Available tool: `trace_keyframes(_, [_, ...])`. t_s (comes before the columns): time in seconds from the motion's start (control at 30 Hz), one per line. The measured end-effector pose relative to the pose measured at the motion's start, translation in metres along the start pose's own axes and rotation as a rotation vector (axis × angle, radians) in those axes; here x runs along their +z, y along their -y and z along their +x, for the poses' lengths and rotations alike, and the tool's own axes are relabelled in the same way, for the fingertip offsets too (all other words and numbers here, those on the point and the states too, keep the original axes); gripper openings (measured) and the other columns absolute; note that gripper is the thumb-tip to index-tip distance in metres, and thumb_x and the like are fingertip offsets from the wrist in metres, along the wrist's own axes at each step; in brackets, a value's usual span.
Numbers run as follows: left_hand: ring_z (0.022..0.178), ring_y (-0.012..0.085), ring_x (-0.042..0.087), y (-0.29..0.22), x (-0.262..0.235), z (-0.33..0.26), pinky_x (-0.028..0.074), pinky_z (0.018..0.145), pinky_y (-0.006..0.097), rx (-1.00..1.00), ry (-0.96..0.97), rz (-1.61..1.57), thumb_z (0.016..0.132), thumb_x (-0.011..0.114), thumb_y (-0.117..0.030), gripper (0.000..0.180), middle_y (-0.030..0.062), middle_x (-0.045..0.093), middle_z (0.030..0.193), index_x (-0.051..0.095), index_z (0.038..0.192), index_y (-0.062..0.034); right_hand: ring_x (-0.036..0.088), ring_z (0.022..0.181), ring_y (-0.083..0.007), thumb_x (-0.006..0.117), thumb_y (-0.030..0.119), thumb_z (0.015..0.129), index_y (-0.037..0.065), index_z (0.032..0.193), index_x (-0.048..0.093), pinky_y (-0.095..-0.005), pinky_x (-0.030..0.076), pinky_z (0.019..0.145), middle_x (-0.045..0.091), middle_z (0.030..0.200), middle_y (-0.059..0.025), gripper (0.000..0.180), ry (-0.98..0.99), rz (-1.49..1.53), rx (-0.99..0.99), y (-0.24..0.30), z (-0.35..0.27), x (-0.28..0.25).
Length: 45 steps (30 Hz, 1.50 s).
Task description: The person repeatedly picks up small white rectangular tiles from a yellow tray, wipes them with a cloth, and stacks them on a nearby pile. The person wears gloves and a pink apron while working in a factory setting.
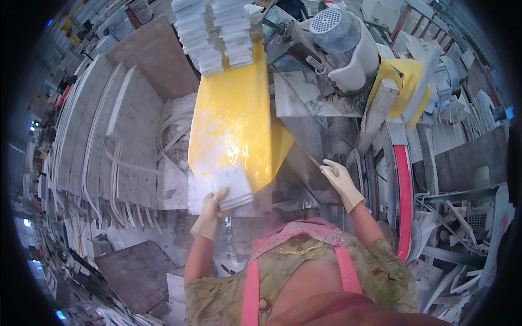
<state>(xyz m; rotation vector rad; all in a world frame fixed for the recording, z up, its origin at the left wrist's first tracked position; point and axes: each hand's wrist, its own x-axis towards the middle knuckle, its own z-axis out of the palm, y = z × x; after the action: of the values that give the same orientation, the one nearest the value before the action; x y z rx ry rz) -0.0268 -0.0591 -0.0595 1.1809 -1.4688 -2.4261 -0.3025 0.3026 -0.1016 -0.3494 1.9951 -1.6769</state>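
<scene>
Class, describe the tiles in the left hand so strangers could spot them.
Find the central yellow sheet. At its near end, the gloved left hand holds white square tiles: only a few, unlike the tall stacks at its far end.

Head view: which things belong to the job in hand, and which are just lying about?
Likely in the job:
- white tiles, in the left hand's grip
- yellow sheet, partly beneath them
- stacked white pieces at its far end

Apparently lying about:
- dark board, lower left
- yellow cover, upper right
</scene>
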Motion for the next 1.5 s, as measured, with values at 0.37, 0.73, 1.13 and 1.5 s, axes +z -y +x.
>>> trace_keyframes(0.37, [0.096,0.0206,0.071,-0.018,0.038,-0.016,0.05,0.068,0.029,0.016,-0.211,0.175,0.088,0.07,-0.051,0.064,0.0082,0.072,0.115,0.062,0.131,-0.0042,0.07,0.089,-0.0176,0.058,0.033,0.101,-0.006,0.115,0.068,-0.0324,0.053,0.077,0.075,0.098,-0.0127,0.042,-0.447,-0.086,-0.055,0.022,-0.006,-0.159])
trace_keyframes(0.73, [0.093,0.0235,0.071,-0.042,0.067,-0.019,0.052,0.067,0.034,-0.025,-0.38,0.473,0.087,0.071,-0.043,0.061,0.0113,0.073,0.107,0.063,0.128,0.0022,0.052,0.125,-0.0356,0.049,0.048,0.099,0.002,0.137,0.055,-0.0438,0.041,0.104,0.055,0.141,-0.0184,0.06,-0.754,-1.113,-0.154,0.013,0.048,-0.285])
trace_keyframes(1.13, [0.107,0.0296,0.066,-0.047,0.076,-0.025,0.05,0.085,0.038,-0.061,-0.533,0.58,0.074,0.079,-0.047,0.083,0.0196,0.069,0.116,0.057,0.132,0.009,0.03,0.145,-0.042,0.074,0.053,0.081,-0.002,0.157,0.024,-0.0532,0.03,0.115,0.03,0.158,-0.0285,0.106,-0.322,-1.503,-0.093,-0.012,0.002,-0.283])
trace_keyframes(1.5, [0.107,0.034,0.067,-0.046,0.087,-0.042,0.049,0.095,0.039,0.041,-0.619,0.573,0.072,0.078,-0.052,0.086,0.026,0.069,0.115,0.059,0.124,0.013,0.036,0.145,-0.0448,0.083,0.025,0.071,0.004,0.16,0.009,-0.0453,0.047,0.11,0.023,0.163,-0.0272,0.118,0.254,-1.804,0.172,0.041,-0.041,-0.281])
